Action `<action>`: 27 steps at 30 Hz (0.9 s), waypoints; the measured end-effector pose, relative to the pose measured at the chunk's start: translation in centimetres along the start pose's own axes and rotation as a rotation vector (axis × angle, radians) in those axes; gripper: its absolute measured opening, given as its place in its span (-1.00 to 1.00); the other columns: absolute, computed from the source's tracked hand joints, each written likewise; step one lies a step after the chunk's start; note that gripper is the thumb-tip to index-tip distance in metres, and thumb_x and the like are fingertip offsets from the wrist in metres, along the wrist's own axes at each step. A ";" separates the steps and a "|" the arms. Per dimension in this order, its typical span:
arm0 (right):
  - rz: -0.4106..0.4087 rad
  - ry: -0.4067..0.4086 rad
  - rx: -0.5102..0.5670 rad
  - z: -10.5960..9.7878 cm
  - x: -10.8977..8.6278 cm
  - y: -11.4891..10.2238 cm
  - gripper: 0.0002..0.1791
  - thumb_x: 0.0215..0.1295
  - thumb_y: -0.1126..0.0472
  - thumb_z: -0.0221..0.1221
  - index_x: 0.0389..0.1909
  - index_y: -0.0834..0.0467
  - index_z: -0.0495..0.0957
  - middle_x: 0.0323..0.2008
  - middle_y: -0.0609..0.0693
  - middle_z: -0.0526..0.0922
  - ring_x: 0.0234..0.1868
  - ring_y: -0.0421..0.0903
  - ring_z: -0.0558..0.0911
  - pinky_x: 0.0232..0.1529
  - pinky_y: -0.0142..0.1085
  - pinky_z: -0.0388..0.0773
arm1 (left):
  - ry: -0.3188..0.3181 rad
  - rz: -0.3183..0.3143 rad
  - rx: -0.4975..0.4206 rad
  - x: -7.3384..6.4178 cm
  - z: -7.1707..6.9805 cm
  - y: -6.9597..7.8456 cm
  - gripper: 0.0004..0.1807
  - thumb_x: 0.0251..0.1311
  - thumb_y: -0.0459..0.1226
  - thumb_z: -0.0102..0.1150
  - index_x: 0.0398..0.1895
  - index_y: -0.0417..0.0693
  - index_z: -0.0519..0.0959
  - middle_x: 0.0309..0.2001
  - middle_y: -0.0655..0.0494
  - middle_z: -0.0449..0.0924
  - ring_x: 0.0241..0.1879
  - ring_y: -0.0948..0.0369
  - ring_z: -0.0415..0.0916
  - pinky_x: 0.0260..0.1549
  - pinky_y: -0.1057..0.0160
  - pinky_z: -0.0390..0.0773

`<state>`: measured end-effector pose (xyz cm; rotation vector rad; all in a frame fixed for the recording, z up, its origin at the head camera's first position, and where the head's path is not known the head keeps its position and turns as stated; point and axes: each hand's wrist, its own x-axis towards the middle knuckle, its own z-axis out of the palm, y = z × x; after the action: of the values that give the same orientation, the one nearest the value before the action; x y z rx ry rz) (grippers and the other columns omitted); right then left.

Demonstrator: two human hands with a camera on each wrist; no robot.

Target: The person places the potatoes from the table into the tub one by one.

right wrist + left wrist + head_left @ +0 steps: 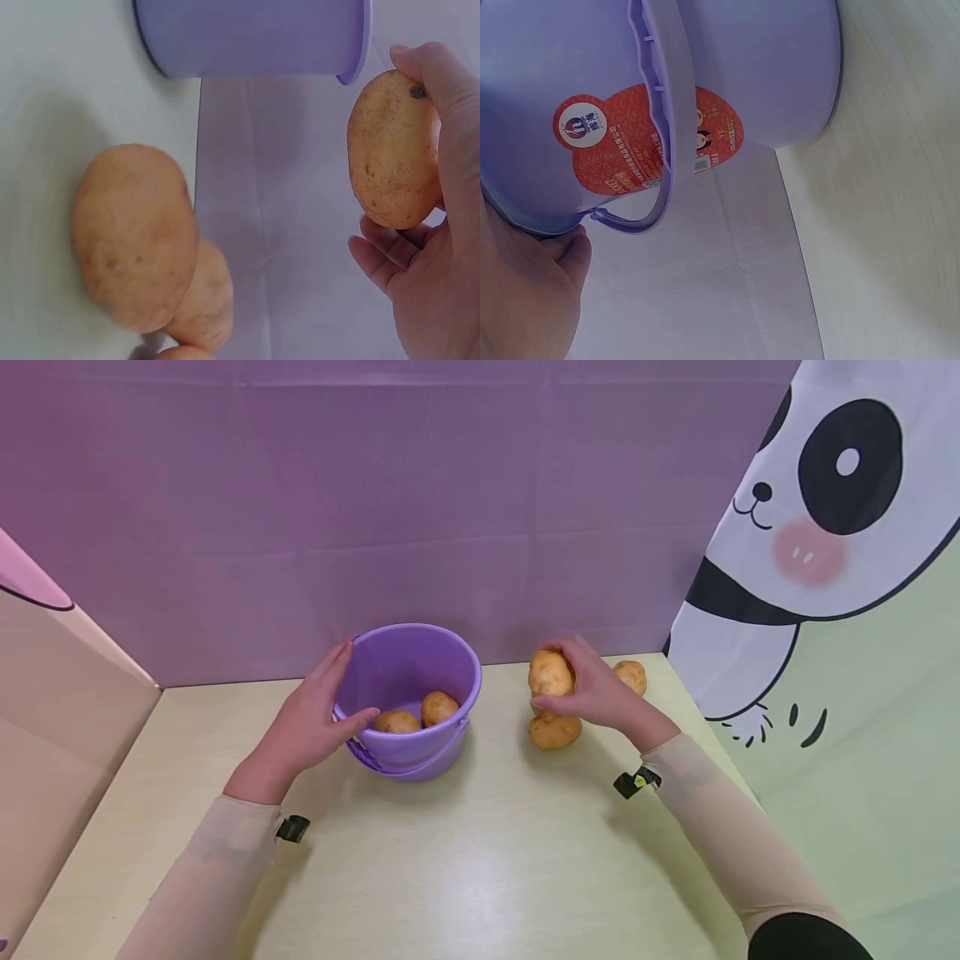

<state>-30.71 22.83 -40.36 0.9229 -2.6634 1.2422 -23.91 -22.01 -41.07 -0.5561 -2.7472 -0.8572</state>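
Observation:
A purple plastic bucket (pixel 408 752) stands upright on the table, tilted slightly toward me in the head view, with two potatoes (pixel 440 708) inside. My left hand (pixel 307 718) grips its left rim, thumb lying over the edge and fingers along the outer side. A red label (pixel 622 142) shows on the bucket's wall in the left wrist view. To the bucket's right, my right hand (pixel 588 689) holds a potato (pixel 394 150) between thumb and fingers, raised off the table. Beneath it lies another potato (pixel 555 732), with more potatoes (pixel 206 300) close behind in the right wrist view.
One potato (pixel 632 676) rests near the table's back right corner, partly behind the right hand. A purple cloth backdrop (pixel 412 510) rises at the table's back edge. A panda-printed cloth (pixel 825 568) borders the right side. The bucket's handle (pixel 676 90) hangs down its outside.

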 end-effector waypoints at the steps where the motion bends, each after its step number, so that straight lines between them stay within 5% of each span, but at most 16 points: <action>1: -0.012 0.001 -0.008 0.0 0.2 -0.1 -0.20 0.17 0.05 0.63 0.37 0.15 0.49 0.24 0.09 0.49 0.19 0.05 0.53 0.19 0.04 0.62 | -0.001 -0.001 0.001 0.0 0.0 -0.1 0.16 0.46 0.11 0.37 0.84 -0.12 -0.09 0.81 -0.14 -0.11 0.73 -0.27 -0.05 0.56 -0.47 0.15; 27: -0.144 -0.018 -0.063 0.9 5.1 -3.9 -0.16 0.16 0.01 0.65 0.40 0.14 0.49 0.22 0.07 0.50 0.18 0.00 0.53 0.21 -0.02 0.62 | -0.009 -0.006 -0.005 0.1 -0.1 -0.1 0.18 0.45 0.12 0.39 0.84 -0.12 -0.10 0.81 -0.15 -0.11 0.73 -0.27 -0.05 0.56 -0.47 0.16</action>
<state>-32.65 17.70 -36.85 1.0999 -2.5800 1.1179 -23.99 -22.08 -41.01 -0.5541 -2.7567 -0.8654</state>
